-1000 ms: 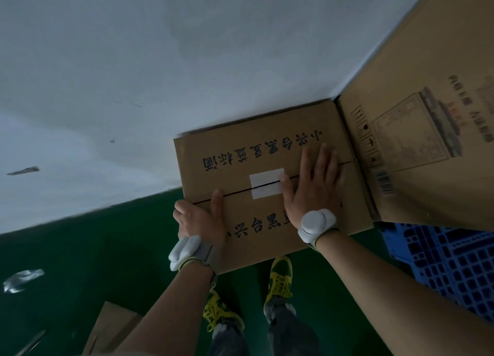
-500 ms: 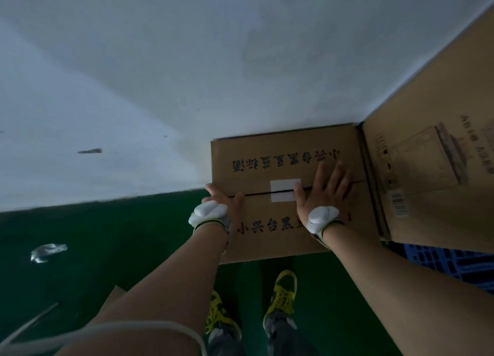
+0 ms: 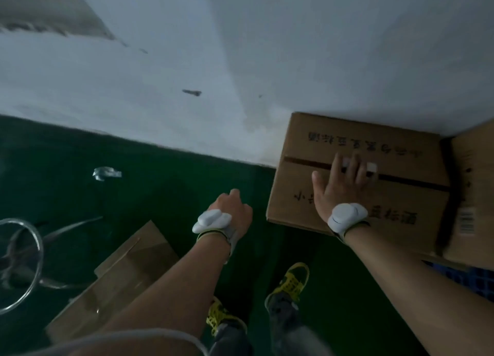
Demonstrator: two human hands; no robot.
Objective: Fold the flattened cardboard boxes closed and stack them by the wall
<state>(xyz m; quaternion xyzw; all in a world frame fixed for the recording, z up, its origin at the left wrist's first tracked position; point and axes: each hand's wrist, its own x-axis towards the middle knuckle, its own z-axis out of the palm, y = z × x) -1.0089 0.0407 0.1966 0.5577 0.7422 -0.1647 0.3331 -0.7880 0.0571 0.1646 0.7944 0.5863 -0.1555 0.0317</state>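
left hand (image 3: 232,213) has let go, loosely curled, empty | right hand (image 3: 340,187) flat and open on closed box (image 3: 355,174) | box sits against wall (image 3: 240,62) | flat cardboard (image 3: 117,275) likely next

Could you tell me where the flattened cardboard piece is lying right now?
The flattened cardboard piece lies on the green floor at lower left of the head view, under the left forearm, beside a metal ring.

Head-worn view, looking steeply down, close to wall (image 3: 294,48)
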